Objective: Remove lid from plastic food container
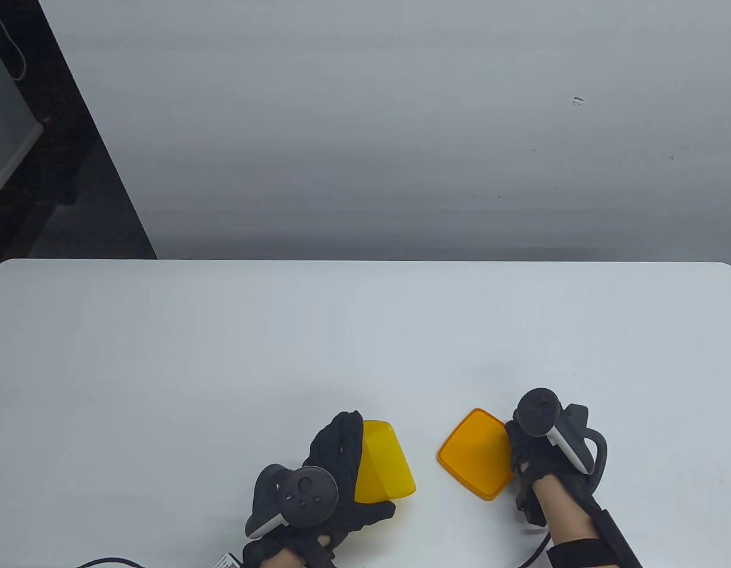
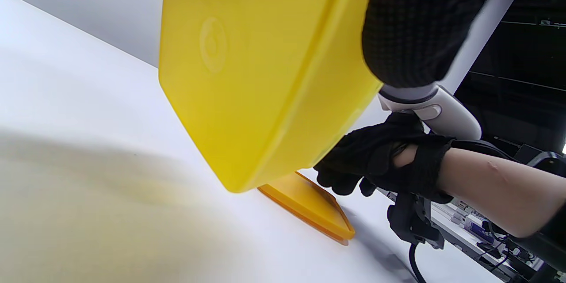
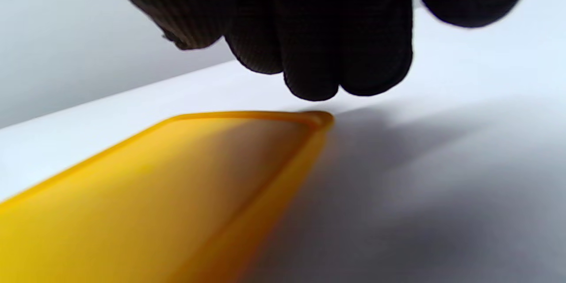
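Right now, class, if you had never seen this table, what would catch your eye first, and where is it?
The bright yellow plastic food container stands out first, held tilted off the white table in the gloved left hand near the front edge. Just to its right lies the flat orange plastic lid, already off. The gloved right hand hangs at the lid's right corner, with a gap showing under its fingertips.
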`<control>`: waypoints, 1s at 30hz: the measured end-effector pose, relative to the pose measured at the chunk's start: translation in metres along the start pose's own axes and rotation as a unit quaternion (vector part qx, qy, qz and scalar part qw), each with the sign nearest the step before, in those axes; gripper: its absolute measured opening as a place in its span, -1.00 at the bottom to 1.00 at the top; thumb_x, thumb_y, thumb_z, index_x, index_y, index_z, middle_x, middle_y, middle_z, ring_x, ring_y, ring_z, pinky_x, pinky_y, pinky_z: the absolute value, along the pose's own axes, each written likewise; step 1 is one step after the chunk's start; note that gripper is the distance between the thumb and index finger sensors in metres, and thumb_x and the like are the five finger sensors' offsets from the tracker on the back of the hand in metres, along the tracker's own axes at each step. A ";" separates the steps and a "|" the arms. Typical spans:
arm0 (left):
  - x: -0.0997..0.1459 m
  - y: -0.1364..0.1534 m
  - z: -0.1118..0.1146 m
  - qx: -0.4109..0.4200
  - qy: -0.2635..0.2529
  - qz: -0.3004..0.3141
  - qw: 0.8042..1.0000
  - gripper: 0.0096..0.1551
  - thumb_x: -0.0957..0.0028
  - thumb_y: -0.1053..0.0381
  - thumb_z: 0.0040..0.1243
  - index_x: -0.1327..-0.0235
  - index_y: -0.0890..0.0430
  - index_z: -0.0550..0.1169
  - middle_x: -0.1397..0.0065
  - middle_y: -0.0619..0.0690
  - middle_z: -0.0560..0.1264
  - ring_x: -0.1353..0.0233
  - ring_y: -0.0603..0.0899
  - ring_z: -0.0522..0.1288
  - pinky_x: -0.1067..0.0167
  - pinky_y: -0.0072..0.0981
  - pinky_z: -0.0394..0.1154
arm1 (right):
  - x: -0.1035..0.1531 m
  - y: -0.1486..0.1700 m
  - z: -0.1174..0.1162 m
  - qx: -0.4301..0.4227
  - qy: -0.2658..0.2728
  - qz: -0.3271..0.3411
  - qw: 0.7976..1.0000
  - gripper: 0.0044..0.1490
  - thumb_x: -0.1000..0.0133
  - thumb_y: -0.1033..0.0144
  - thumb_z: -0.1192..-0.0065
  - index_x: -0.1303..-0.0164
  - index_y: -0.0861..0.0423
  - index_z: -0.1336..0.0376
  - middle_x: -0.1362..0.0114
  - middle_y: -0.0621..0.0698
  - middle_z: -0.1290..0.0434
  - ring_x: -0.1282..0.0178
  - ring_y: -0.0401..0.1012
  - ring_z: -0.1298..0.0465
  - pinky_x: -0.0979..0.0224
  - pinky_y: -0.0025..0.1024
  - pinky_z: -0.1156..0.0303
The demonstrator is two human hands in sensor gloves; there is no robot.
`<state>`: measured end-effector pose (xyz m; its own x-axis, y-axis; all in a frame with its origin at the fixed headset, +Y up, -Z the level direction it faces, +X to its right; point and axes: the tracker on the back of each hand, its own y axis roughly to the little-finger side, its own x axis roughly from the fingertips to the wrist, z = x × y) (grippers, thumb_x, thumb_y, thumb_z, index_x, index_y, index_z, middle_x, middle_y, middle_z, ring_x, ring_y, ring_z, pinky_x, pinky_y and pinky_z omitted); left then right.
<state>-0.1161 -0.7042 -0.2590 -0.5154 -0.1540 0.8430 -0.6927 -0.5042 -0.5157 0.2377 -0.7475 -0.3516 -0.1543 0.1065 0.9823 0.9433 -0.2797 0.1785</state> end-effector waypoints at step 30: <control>-0.004 0.064 0.011 0.060 -0.023 -0.135 0.989 0.59 0.23 -0.44 0.47 -0.49 0.13 -0.34 -0.68 0.27 -0.18 -0.63 0.56 0.09 -0.43 0.36 0.25 | 0.071 -0.086 0.021 -0.027 -0.009 0.344 0.939 -0.07 -0.04 -0.19 -0.03 -0.44 0.22 -0.17 -0.50 0.27 -0.25 -0.49 0.26 -0.30 -0.40 0.34 -0.09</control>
<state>-0.1530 -0.7449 -0.2932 -0.2952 -0.0366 0.9547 -0.7351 -0.6295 -0.2515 0.1517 -0.6954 -0.2981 0.4911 -0.1014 0.8652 0.8015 -0.3365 -0.4944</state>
